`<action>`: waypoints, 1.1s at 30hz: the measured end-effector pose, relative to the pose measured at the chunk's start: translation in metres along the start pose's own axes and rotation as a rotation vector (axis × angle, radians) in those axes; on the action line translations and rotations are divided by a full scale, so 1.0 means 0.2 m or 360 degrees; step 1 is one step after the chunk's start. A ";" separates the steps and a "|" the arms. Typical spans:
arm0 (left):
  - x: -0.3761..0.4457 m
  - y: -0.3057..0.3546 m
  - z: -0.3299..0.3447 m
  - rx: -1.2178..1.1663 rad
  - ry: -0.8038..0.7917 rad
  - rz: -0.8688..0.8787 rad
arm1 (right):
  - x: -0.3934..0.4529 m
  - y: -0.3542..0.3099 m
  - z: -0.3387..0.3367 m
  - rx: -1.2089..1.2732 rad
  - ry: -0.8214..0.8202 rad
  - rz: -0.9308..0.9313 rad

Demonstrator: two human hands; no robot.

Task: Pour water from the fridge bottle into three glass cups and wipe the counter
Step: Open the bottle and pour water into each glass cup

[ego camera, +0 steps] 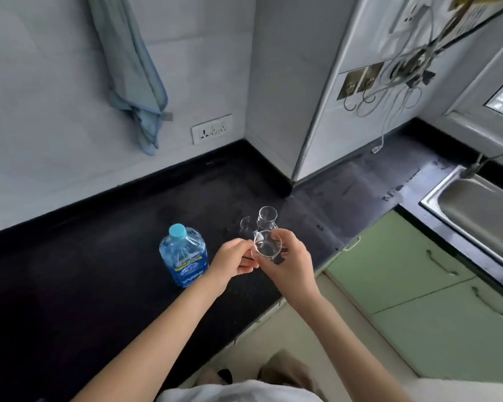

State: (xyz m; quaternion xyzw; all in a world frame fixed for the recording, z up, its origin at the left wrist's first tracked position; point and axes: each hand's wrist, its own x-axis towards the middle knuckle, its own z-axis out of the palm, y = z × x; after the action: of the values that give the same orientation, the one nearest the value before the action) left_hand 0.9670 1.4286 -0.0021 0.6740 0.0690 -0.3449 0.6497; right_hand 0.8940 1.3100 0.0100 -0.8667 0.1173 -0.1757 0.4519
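A blue water bottle (183, 255) with a light-blue cap on stands upright on the black counter (84, 271). Right of it, both hands hold one clear glass cup (267, 245) above the counter's front edge. My right hand (291, 262) wraps around the cup's body. My left hand (233, 262) pinches the cup at its left side, near the handle. Two more glass cups stand on the counter just behind: one (267, 217) upright and a smaller-looking one (246, 224) to its left.
A light-blue cloth (134, 82) hangs on the white tiled wall above a socket plate (212, 129). A steel sink (476, 210) sits at the right. Green cabinet doors (404, 271) lie below the counter. Wire hooks and cables (395, 82) hang on the corner wall.
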 end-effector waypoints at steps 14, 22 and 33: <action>0.30 0.00 0.07 -0.0973 0.0878 -0.0249 | 0.57 0.29 0.22 -0.0079 -0.0886 -0.0262; 0.28 -0.12 0.03 -0.1042 0.1023 -0.0216 | 0.65 0.32 0.42 -0.0206 -0.1127 -0.0324; 0.19 -0.23 0.01 -0.0768 0.0998 -0.0429 | 0.63 0.34 0.59 -0.0513 -0.1285 -0.0276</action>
State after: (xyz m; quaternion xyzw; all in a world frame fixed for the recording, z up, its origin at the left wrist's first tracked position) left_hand 0.9704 1.4197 -0.0616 0.5597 0.4299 -0.1787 0.6855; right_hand 1.0545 1.3143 -0.0830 -0.9319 -0.1157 0.1601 0.3042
